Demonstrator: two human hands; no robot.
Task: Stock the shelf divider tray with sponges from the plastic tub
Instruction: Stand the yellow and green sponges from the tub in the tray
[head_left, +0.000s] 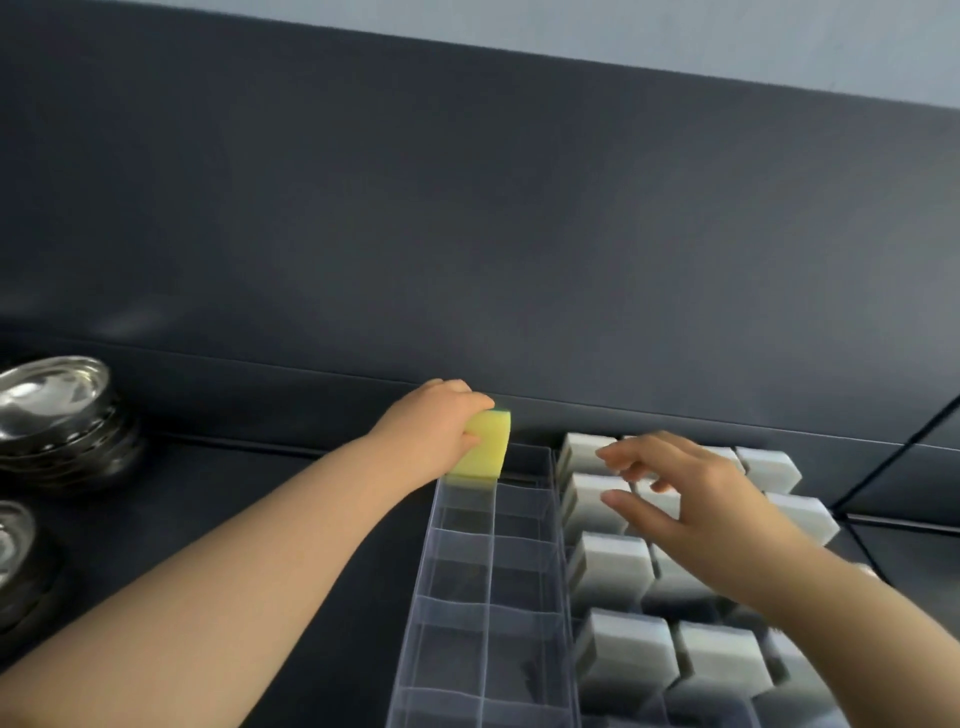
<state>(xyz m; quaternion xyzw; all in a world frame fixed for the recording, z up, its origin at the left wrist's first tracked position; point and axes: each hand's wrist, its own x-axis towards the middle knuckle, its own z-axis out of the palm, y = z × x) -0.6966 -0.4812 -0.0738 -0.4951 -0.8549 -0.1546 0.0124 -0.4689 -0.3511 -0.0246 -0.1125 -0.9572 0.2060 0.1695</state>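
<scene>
While my left hand (436, 421) is pinching the yellow sponge (485, 447) between thumb and fingers over the far-left corner of the divider tray (563, 545), I am judging it light, soft and springy. A gentle squeeze across the foam seems enough. My right hand (696, 499) is hovering, fingers spread and grasping nothing, above the grey sponges (613, 566) along the tray's right edge.

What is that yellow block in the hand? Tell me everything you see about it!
It is a yellow rectangular foam sponge with a thin green layer along its far edge. The left hand holds it in a pinching grip, thumb on the near face, fingers over the top. It hangs tilted over the far left compartment of the clear plastic divider tray; whether it touches the tray is unclear.
</scene>
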